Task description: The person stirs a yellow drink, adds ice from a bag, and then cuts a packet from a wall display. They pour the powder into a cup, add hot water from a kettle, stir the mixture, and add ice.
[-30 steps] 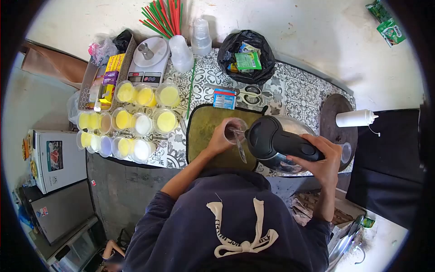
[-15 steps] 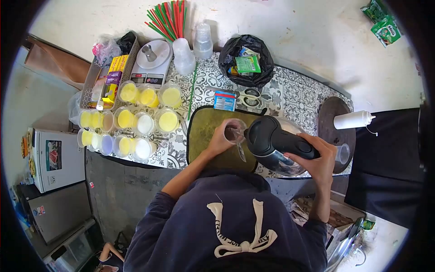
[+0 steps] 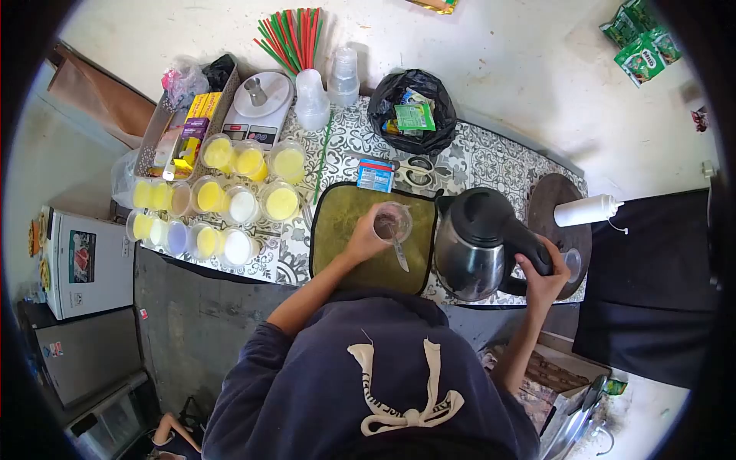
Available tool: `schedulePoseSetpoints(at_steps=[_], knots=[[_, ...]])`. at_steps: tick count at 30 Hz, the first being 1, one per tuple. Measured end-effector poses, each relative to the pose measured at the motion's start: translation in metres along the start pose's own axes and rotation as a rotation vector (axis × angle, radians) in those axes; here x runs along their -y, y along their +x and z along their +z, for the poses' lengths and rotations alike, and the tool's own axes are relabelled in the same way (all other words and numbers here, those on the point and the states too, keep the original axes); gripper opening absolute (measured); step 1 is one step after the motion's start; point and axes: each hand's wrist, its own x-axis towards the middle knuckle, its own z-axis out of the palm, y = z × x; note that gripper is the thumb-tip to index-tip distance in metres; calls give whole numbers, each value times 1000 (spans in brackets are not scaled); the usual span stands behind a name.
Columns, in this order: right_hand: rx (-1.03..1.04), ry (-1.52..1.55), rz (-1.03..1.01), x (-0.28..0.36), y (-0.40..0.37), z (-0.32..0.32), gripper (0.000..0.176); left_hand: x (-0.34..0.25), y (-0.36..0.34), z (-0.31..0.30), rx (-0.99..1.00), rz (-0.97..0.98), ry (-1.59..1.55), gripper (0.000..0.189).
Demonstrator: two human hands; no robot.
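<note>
My left hand (image 3: 363, 241) is wrapped round a clear plastic cup (image 3: 404, 218) with some brown contents low inside. A spoon (image 3: 401, 257) leans in the cup, its handle sticking out over the rim toward me. Under the cup lies a green mat with a dark border (image 3: 333, 249). To the right, my right hand (image 3: 546, 277) grips the black handle of a steel electric kettle (image 3: 469, 267), which is upright beside the mat with its spout toward the cup. A blue sachet (image 3: 375, 176) and scissors (image 3: 418, 172) lie just beyond the mat.
Several filled cups (image 3: 249, 162) stand in rows at the left, before a kitchen scale (image 3: 261, 107) and a basket (image 3: 146, 157). Stacked cups (image 3: 312, 107) and a bag-lined bin (image 3: 441, 130) stand behind. A round board (image 3: 543, 203) holds a white squeeze bottle (image 3: 586, 210) at the right.
The kettle has gone from tilted with its spout at the cup to upright, farther right and away from it. My left hand still holds the cup over the mat.
</note>
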Motion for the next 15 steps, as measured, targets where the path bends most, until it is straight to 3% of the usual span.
schedulePoseSetpoints(at_steps=[3,6,9,10,15], knots=[[-154,34,9,-18,-12,-4,39,5,-1,0,-5,10,15,53],[-407,86,19,-68,-26,-7,37,10,-2,0,9,-35,-51,54],[-532,174,50,-122,-40,-11,37,8,-1,-2,44,-42,-17,57],[-559,118,-111,-131,-38,-7,34,1,1,-2,46,-38,-14,57],[-535,106,-91,-146,-46,-10,45,-12,0,-2,15,46,-34,63]])
